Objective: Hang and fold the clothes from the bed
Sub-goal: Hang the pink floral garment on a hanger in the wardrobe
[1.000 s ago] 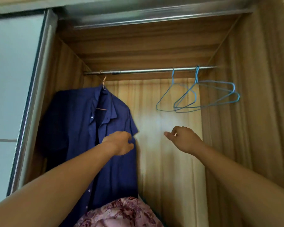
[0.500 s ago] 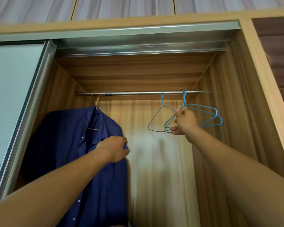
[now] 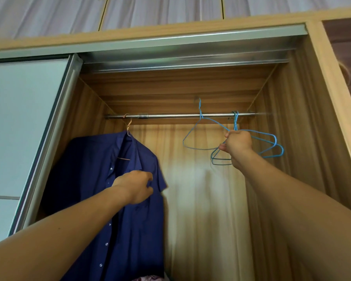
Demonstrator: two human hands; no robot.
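Observation:
A navy short-sleeved shirt (image 3: 93,179) hangs on a tan hanger from the steel rail (image 3: 170,116) at the left of the open wardrobe. My left hand (image 3: 136,187) is curled against the shirt's front by the sleeve and seems to pinch the cloth. My right hand (image 3: 237,147) grips a blue wire hanger (image 3: 190,138) by its right shoulder. That hanger's hook stands above the rail, lifted off it. Two more blue wire hangers (image 3: 272,147) hang from the rail's right end, behind and beside my right hand.
A pale sliding door (image 3: 18,128) covers the wardrobe's left half. Wood-grain walls close in the back and the right side (image 3: 312,159). A scrap of pink floral fabric (image 3: 148,278) shows at the bottom edge. Open space hangs between the shirt and the blue hangers.
My right hand rose from mid-air to the blue hangers, took hold of one and lifted its hook above the rail. My left hand stayed at the shirt. The view tilted upward.

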